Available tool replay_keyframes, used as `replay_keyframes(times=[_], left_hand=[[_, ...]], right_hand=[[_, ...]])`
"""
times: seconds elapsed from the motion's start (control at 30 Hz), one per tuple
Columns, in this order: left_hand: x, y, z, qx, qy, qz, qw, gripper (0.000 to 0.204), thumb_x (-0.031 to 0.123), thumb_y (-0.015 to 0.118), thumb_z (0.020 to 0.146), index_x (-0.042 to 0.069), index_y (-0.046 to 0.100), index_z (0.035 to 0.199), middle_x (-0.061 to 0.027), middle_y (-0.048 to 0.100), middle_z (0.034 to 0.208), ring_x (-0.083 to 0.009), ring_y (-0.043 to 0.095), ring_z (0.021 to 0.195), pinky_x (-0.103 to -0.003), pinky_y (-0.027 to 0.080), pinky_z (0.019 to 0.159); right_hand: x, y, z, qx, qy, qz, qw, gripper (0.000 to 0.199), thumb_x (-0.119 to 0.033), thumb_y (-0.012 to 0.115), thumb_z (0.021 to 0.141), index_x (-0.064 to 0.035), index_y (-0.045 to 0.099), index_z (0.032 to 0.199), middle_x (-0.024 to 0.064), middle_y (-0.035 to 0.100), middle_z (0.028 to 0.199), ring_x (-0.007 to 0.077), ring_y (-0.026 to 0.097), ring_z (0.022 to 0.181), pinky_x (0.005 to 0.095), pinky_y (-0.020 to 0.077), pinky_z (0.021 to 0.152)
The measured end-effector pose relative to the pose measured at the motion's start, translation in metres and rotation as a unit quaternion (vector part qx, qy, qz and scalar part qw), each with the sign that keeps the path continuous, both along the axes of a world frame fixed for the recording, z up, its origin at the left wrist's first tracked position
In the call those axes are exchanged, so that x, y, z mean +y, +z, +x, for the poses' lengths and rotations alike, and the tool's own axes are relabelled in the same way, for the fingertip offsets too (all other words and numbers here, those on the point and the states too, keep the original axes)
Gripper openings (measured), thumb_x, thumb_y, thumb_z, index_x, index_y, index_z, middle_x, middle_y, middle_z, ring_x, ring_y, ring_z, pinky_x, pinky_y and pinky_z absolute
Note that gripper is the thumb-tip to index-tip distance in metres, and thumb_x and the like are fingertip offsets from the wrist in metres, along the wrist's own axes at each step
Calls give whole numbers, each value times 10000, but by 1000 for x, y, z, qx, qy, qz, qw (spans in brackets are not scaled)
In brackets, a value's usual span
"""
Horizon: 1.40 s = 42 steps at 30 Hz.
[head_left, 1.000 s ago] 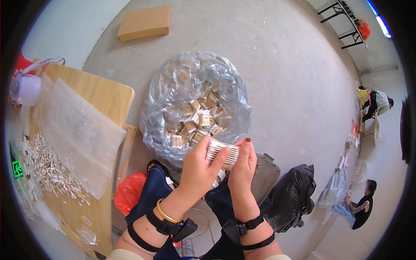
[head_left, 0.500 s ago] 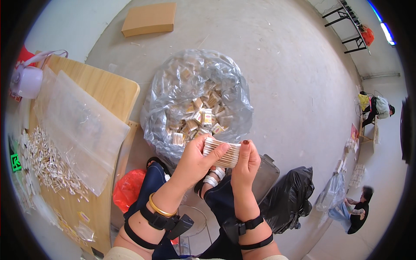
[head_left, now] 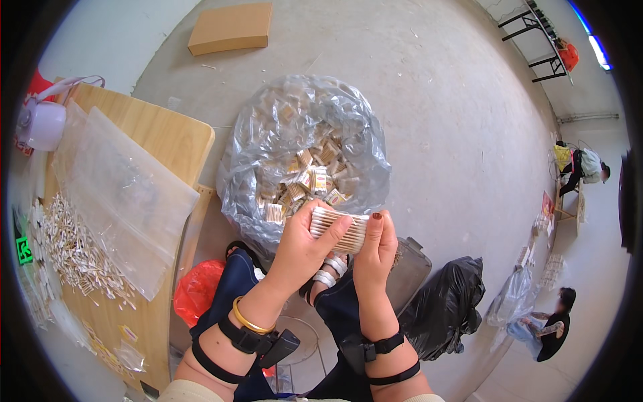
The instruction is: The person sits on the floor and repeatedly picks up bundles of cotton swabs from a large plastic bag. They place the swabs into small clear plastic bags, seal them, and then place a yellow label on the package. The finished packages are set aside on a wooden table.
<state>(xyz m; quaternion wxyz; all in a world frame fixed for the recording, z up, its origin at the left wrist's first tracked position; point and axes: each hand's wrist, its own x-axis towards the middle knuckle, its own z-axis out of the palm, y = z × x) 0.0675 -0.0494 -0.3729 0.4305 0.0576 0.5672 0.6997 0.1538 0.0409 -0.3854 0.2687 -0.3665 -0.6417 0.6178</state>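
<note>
Cotton-swab bundle (head_left: pixel 353 240): was held aloft between both hands; its visible side showed no label.
Left grip: the left hand (head_left: pixel 301 241) clasped the bundle, thumb laid across the sticks.
Right grip: the right hand (head_left: pixel 375 249) pinched the opposite end.
Handling: light, even pressure from both sides seemed best, keeping sticks parallel and tips uncrushed.
Packets (head_left: pixel 273 213): in the plastic bag (head_left: pixel 239 161), some bore white-and-yellow labels (head_left: pixel 319 179) with red patches, print too small to read.
Wooden surface (head_left: pixel 171 130): carried loose swabs (head_left: pixel 84 258) and a yellow-and-white card (head_left: pixel 128 333), its writing illegible.

Left hand (head_left: pixel 303 242) — partly hidden behind cotton swabs (head_left: pixel 354 236); 2 sleeves (head_left: pixel 191 392) — cropped below.
</note>
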Motion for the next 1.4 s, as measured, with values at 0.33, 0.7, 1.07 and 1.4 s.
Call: replay_keyframes(times=[0.33, 0.7, 1.07, 1.4], left_hand=[[7, 10, 10, 55, 28, 34, 998, 303, 212, 729, 854, 24, 549, 1010, -21, 625, 886, -60, 574, 791, -220, 481, 711], [0, 17, 0, 326, -14, 15, 945, 355, 156, 697, 823, 43, 628, 1152, -117, 662, 1136, -275, 637, 971, -359, 459, 909], [-10, 17, -15, 419, -87, 8, 904, 366, 39, 674, 767, 60, 643, 1131, -115, 675, 1092, -299, 657, 987, -373, 512, 841], [-11, 11, -14, 372, -131, 37, 918, 321, 56, 705, 773, 34, 645, 1087, -111, 686, 1031, -250, 668, 930, -341, 522, 784]], right_hand=[[-1, 2, -2, 81, -57, -251, 963, 332, -347, 432, 1020, -71, 512, 855, -6, 566, 777, 54, 508, 677, 231, 421, 610], [11, -8, 7, 163, 60, -298, 939, 292, -329, 388, 1032, -80, 538, 1007, 18, 615, 964, 89, 566, 926, 267, 431, 879], [42, 50, 11, 49, 234, 67, 969, 469, 2, 648, 730, -26, 562, 1189, 124, 500, 1228, 239, 426, 1216, 364, 337, 1029], [45, 47, 18, 34, 312, 152, 937, 454, -70, 757, 698, -76, 644, 1138, 100, 540, 1197, 247, 505, 1130, 355, 403, 968]])
